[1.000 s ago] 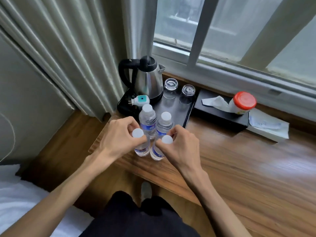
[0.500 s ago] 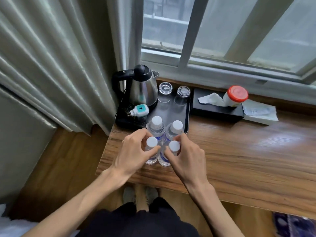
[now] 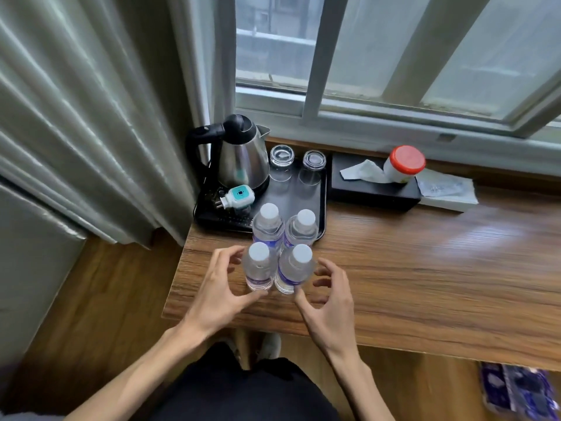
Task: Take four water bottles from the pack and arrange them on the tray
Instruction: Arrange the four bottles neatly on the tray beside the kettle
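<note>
Clear water bottles with white caps stand upright in a tight square. The back left bottle [image 3: 268, 226] and back right bottle [image 3: 303, 230] are at the front edge of the black tray [image 3: 306, 196]; whether their bases rest on it I cannot tell. The front left bottle [image 3: 259, 268] and front right bottle [image 3: 296, 270] stand on the wooden table. My left hand [image 3: 218, 287] is open beside the front left bottle, thumb near its base. My right hand [image 3: 329, 296] is open beside the front right bottle, fingers curled.
On the tray sit a steel kettle [image 3: 243, 156], a teal plug adapter [image 3: 238, 196] and two upturned glasses [image 3: 281, 162]. A black tissue box [image 3: 373, 189] with a red-lidded jar [image 3: 403, 164] lies to the right. Curtain at left. A blue-purple package [image 3: 516, 390] lies on the floor.
Both hands have let go of the caps of the two front bottles and spread apart to either side. The bottles stay upright in place.
</note>
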Demonstrator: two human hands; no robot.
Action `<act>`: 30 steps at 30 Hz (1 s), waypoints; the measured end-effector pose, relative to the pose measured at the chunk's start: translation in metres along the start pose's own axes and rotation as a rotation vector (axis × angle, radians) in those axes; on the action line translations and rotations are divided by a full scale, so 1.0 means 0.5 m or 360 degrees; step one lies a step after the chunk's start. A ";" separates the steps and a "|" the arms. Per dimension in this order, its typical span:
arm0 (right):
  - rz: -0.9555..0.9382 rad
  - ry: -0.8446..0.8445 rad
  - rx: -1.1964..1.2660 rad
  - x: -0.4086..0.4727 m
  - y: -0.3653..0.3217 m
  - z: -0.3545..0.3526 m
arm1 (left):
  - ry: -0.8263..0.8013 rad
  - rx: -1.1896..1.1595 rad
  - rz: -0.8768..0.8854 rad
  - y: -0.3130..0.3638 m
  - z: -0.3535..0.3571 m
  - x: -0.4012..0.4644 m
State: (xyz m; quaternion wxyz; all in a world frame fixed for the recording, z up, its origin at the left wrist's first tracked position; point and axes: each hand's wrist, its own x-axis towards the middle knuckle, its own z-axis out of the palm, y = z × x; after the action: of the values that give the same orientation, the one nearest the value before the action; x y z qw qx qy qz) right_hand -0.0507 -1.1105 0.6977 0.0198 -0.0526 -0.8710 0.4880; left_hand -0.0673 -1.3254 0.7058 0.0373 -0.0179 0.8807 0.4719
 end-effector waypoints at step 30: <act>0.0162 0.0075 0.0096 0.113 0.070 -0.082 | 0.0603 -0.0310 -0.0092 -0.042 -0.076 0.056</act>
State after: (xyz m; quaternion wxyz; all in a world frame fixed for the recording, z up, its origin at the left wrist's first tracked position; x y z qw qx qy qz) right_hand -0.1006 -1.0512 0.6886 0.0169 -0.1077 -0.8514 0.5131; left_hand -0.0955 -1.3685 0.7069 -0.1172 -0.1351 0.8214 0.5416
